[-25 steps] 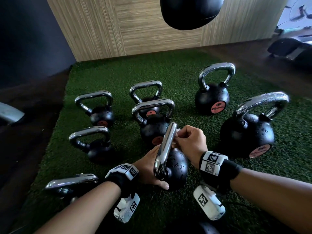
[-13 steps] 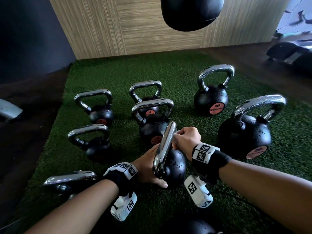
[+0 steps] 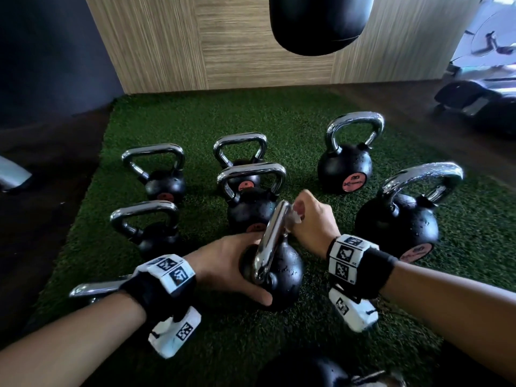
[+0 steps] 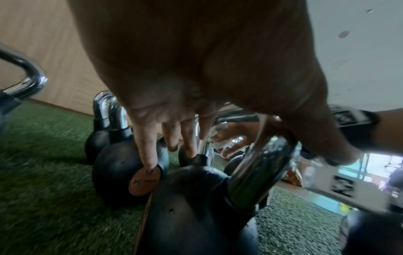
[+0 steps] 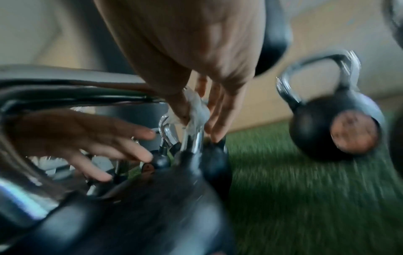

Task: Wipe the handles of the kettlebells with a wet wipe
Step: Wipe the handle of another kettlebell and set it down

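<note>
A black kettlebell [image 3: 282, 272] with a chrome handle [image 3: 272, 241] stands on the green turf in the middle of the head view. My left hand [image 3: 223, 261] rests against the ball's left side with the thumb along its front. In the left wrist view its fingers [image 4: 148, 146] are straight. My right hand [image 3: 310, 219] pinches a crumpled white wet wipe [image 3: 294, 219] against the far upper end of the handle. The right wrist view shows the wipe [image 5: 197, 108] between thumb and fingers on the chrome bar.
Several more kettlebells stand around on the turf mat [image 3: 279, 115]: one just behind [image 3: 251, 208], two on the left [image 3: 150, 233], two larger ones on the right [image 3: 399, 224]. A punching bag [image 3: 321, 23] hangs overhead by the wood wall. Dark floor borders the mat.
My right hand has moved the wipe a little back and forth along the far end of the handle, and more of the wipe shows now. The left hand has stayed on the ball.
</note>
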